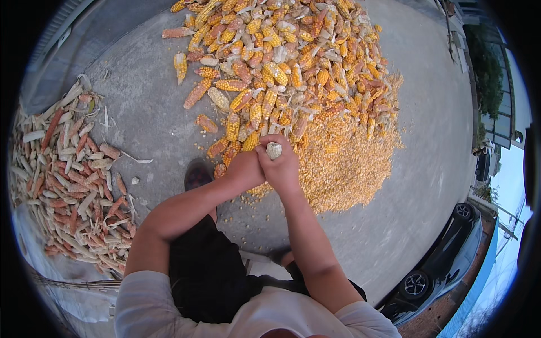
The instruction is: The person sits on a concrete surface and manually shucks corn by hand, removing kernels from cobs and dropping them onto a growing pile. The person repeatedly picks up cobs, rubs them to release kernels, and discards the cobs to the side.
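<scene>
My right hand (282, 167) is wrapped around a corn cob (274, 150), whose pale, round end shows between thumb and fingers. Pressed against it from the left is my left hand (248, 170), seen from the back. Its fingers are curled out of sight, so its hold on the cob cannot be made out. Just beyond both hands begins a large heap of corn ears (270, 72), many yellow, some partly stripped to reddish cob, with dry husk bits among them. Loose yellow kernels (346, 169) form a broad mound to the right of my hands.
A pile of bare cobs (80, 181), whitish and reddish, lies at the left. My dark shoe (198, 174) stands on the concrete floor (143, 114) beside the ears. Kernels are scattered near my feet. A dark car (439, 257) is parked at the right.
</scene>
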